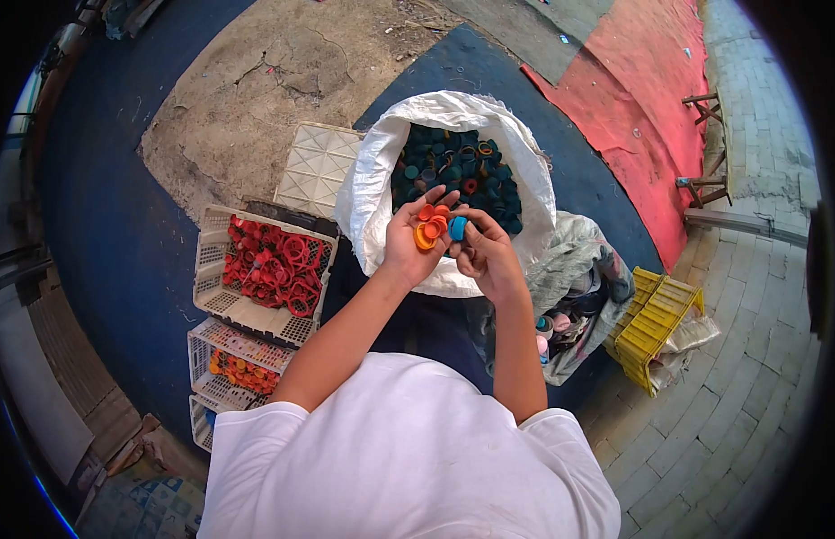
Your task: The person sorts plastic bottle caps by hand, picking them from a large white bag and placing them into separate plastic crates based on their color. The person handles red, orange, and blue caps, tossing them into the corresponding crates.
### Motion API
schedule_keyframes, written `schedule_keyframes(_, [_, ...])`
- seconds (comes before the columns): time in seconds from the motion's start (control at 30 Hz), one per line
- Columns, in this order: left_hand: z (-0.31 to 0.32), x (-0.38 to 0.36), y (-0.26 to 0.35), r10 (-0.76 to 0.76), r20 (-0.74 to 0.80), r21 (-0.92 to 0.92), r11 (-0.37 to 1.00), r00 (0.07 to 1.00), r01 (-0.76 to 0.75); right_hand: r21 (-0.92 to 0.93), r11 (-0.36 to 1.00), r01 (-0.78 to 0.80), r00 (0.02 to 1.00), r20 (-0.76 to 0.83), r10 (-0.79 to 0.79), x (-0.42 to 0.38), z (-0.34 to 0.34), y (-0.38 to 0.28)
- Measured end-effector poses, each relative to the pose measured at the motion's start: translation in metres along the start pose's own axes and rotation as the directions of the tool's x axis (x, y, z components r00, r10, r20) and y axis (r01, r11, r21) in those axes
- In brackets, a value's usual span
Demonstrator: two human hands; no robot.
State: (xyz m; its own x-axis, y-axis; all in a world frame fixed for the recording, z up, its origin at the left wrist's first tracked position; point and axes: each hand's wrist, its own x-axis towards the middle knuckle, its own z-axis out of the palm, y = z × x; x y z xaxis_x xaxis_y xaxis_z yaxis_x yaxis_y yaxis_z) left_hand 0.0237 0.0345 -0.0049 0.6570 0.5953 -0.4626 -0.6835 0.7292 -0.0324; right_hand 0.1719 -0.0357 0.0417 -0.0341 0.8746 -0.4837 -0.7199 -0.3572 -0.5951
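Several orange caps (430,225) lie in the cupped palm of my left hand (413,241), over the front part of a white woven sack (368,189). Beside it, my right hand (491,256) pinches a blue cap (458,228) between thumb and fingers, close to the orange ones. Beneath and beyond both hands the open sack holds many dark green caps (449,166), with a red cap (470,186) among them.
At the left stand a crate of red pieces (272,265) and a crate of orange caps (242,370). A flat white crate (317,169) lies behind. To the right are a grey sack (570,256), a yellow crate (647,328) and wooden legs (705,184).
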Motion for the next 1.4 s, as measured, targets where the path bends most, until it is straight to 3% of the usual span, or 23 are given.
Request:
schedule_keyframes(0.5, [0.01, -0.001, -0.005, 0.008, -0.023, -0.01, 1.0, 1.0, -0.008, 0.374, 0.925, -0.071, 0.992, 0.125, 0.026, -0.002, -0.007, 0.0])
schedule_keyframes(0.7, [0.009, -0.004, -0.006, -0.012, -0.073, 0.126, 0.992, 0.997, 0.021, 0.286, 0.958, -0.021, 0.999, 0.035, 0.011, 0.0, -0.006, 0.003])
schedule_keyframes(0.8, [0.009, -0.007, -0.008, 0.0, -0.094, 0.169, 0.985, 0.996, 0.016, 0.012, 1.0, 0.025, 0.994, -0.107, -0.024, 0.003, -0.002, 0.003])
schedule_keyframes(0.9, [0.007, -0.007, -0.01, 0.012, -0.098, 0.177, 0.984, 0.995, 0.006, -0.025, 0.998, 0.063, 0.991, -0.118, -0.065, 0.001, 0.003, 0.003])
schedule_keyframes(1.1, [0.001, -0.002, -0.015, 0.018, -0.014, 0.19, 0.982, 1.0, -0.015, 0.032, 0.998, 0.05, 0.978, -0.203, -0.042, 0.006, 0.004, 0.005])
schedule_keyframes(1.3, [-0.008, 0.001, -0.021, 0.034, 0.047, 0.214, 0.976, 0.998, -0.043, 0.209, 0.977, -0.039, 0.985, -0.157, 0.072, 0.011, -0.012, 0.003])
schedule_keyframes(1.4, [-0.01, 0.003, -0.022, 0.034, 0.008, 0.22, 0.975, 0.999, -0.035, 0.122, 0.992, -0.043, 0.972, -0.224, 0.07, 0.012, -0.015, 0.006])
